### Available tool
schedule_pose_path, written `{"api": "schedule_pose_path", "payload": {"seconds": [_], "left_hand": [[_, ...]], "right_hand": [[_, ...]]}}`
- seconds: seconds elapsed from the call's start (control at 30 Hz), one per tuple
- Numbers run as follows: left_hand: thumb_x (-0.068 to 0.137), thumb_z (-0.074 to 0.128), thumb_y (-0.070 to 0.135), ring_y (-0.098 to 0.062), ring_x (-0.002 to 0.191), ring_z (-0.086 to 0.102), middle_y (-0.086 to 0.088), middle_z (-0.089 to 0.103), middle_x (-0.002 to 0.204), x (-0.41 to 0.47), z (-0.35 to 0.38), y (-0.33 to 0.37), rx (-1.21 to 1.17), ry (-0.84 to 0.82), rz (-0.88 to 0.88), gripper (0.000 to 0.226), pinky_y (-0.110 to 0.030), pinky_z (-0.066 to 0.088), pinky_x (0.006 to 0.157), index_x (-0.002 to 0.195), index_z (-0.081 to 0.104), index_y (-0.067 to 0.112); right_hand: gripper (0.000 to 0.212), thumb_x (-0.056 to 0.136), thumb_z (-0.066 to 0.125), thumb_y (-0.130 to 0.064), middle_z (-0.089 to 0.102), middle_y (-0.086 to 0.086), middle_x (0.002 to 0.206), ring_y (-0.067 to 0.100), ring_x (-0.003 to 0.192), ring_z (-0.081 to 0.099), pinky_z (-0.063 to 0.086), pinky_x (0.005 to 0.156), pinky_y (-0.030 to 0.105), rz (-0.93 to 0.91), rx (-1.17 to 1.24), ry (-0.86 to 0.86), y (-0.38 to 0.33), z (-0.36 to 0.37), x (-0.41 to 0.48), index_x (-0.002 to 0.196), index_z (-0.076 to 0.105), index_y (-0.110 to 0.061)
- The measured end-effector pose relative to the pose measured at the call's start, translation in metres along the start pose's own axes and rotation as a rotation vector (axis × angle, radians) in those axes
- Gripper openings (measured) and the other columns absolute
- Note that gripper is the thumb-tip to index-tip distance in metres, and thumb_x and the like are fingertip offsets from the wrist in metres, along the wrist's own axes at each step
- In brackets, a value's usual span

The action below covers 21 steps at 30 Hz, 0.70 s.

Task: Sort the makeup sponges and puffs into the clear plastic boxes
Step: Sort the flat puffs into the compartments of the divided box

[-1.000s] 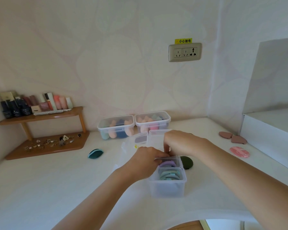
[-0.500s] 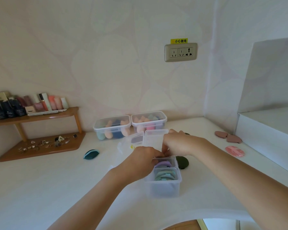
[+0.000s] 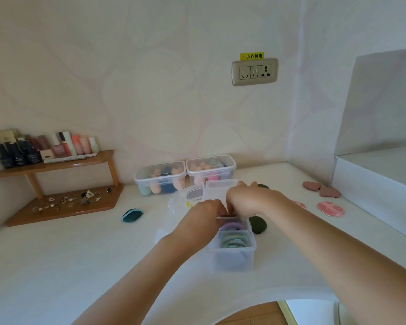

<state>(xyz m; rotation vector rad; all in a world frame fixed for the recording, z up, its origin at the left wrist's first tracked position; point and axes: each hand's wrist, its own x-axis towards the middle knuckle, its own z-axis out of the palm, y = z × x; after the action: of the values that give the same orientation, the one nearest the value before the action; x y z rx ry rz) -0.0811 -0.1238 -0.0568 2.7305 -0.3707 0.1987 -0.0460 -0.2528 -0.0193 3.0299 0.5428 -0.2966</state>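
A small clear box (image 3: 230, 256) stands open on the white table, in the middle. Round puffs stand on edge inside it: green ones (image 3: 234, 240) at the near end, a purple one (image 3: 231, 227) behind them. My left hand (image 3: 204, 214) and my right hand (image 3: 244, 198) meet over the box's far end. Their curled fingers pinch a dark puff (image 3: 227, 216) there, and only a thin edge of it shows. A dark green puff (image 3: 258, 225) lies just right of the box. A teal puff (image 3: 131, 214) lies to the left.
Two lidded clear boxes (image 3: 161, 177) (image 3: 211, 170) of sponges stand against the wall. An open clear box (image 3: 218, 187) sits behind my hands. Pink puffs (image 3: 330, 208) and mauve puffs (image 3: 319, 188) lie at the right. A wooden shelf (image 3: 56, 164) with bottles stands at the left.
Both hands stay at the far end of the box, with the fingers pressed a little lower into it. The view has shifted slightly.
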Motion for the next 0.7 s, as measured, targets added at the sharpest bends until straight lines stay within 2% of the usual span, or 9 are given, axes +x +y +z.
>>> {"api": "schedule_pose_path", "payload": {"seconds": [0.07, 0.13, 0.27, 0.37, 0.47, 0.53, 0.6, 0.63, 0.7], "left_hand": [[0.092, 0.056, 0.031, -0.015, 0.107, 0.058, 0.002, 0.063, 0.119, -0.001, 0.000, 0.000, -0.019, -0.004, -0.029, 0.026, -0.021, 0.045, 0.089, 0.116, 0.062, 0.021], [0.092, 0.057, 0.032, -0.013, 0.105, 0.059, 0.004, 0.065, 0.118, -0.004, -0.002, 0.003, -0.026, -0.019, -0.028, 0.027, -0.020, 0.045, 0.088, 0.116, 0.064, 0.024], [0.099, 0.043, 0.027, -0.016, 0.110, 0.057, 0.002, 0.062, 0.124, -0.011, -0.003, 0.009, 0.048, -0.076, 0.074, 0.032, -0.021, 0.043, 0.091, 0.127, 0.058, 0.028], [0.102, 0.031, 0.018, -0.021, 0.117, 0.052, -0.003, 0.055, 0.133, -0.017, -0.007, 0.014, 0.039, -0.143, 0.084, 0.038, -0.027, 0.041, 0.096, 0.136, 0.047, 0.023], [0.104, 0.023, 0.024, -0.022, 0.136, 0.030, -0.004, 0.035, 0.149, -0.023, -0.011, 0.014, 0.021, -0.274, 0.145, 0.041, -0.022, 0.020, 0.104, 0.142, 0.037, 0.021], [0.103, 0.020, 0.035, -0.016, 0.145, 0.004, 0.002, 0.009, 0.158, -0.024, -0.006, 0.015, 0.105, -0.366, 0.206, 0.046, -0.025, 0.003, 0.114, 0.148, 0.022, 0.028], [0.097, 0.016, 0.052, -0.012, 0.146, -0.007, 0.007, -0.007, 0.158, -0.024, -0.001, 0.014, 0.167, -0.407, 0.194, 0.056, -0.031, -0.004, 0.115, 0.150, 0.007, 0.033], [0.095, 0.016, 0.057, -0.012, 0.145, -0.008, 0.008, -0.010, 0.158, -0.023, 0.001, 0.013, 0.161, -0.407, 0.176, 0.060, -0.032, -0.005, 0.115, 0.150, 0.003, 0.035], [0.094, 0.019, 0.060, -0.015, 0.145, -0.012, 0.007, -0.013, 0.157, -0.025, 0.001, 0.014, 0.161, -0.398, 0.166, 0.062, -0.034, -0.006, 0.115, 0.149, 0.001, 0.038]], "right_hand": [[0.012, 0.093, 0.051, -0.010, 0.053, 0.015, 0.115, 0.035, 0.106, 0.050, 0.035, 0.073, 0.024, -0.076, 0.200, 0.116, 0.008, 0.004, -0.007, 0.093, 0.063, -0.007], [0.016, 0.089, 0.059, -0.017, 0.067, 0.009, 0.102, 0.028, 0.095, 0.060, 0.048, 0.078, 0.029, -0.132, 0.371, 0.180, 0.018, 0.010, -0.009, 0.094, 0.070, -0.006], [0.011, 0.086, 0.067, -0.020, 0.066, -0.012, 0.097, 0.010, 0.097, 0.060, 0.047, 0.089, 0.022, -0.199, 0.474, 0.209, 0.042, 0.027, -0.007, 0.091, 0.077, -0.019], [0.016, 0.089, 0.063, -0.014, 0.061, -0.018, 0.107, 0.005, 0.106, 0.057, 0.044, 0.097, 0.024, -0.268, 0.729, 0.287, 0.057, 0.036, -0.015, 0.092, 0.077, -0.022], [0.031, 0.092, 0.058, -0.011, 0.065, -0.018, 0.109, -0.001, 0.108, 0.057, 0.042, 0.100, 0.027, -0.203, 0.949, 0.421, 0.076, 0.046, -0.015, 0.088, 0.075, -0.036], [0.035, 0.091, 0.055, -0.017, 0.064, -0.020, 0.107, 0.001, 0.106, 0.057, 0.043, 0.100, 0.038, -0.065, 0.846, 0.508, 0.090, 0.057, -0.008, 0.085, 0.069, -0.049], [0.023, 0.089, 0.057, -0.029, 0.061, -0.016, 0.116, 0.006, 0.108, 0.056, 0.040, 0.099, 0.039, 0.061, 0.646, 0.454, 0.092, 0.065, -0.006, 0.096, 0.064, -0.050], [0.022, 0.089, 0.058, -0.036, 0.058, -0.011, 0.126, 0.010, 0.114, 0.054, 0.036, 0.100, 0.034, 0.102, 0.571, 0.387, 0.092, 0.069, -0.005, 0.110, 0.062, -0.044], [0.046, 0.089, 0.060, -0.043, 0.052, -0.003, 0.136, 0.017, 0.125, 0.048, 0.032, 0.093, 0.025, 0.141, 0.509, 0.261, 0.090, 0.074, -0.005, 0.130, 0.056, -0.023]]}}
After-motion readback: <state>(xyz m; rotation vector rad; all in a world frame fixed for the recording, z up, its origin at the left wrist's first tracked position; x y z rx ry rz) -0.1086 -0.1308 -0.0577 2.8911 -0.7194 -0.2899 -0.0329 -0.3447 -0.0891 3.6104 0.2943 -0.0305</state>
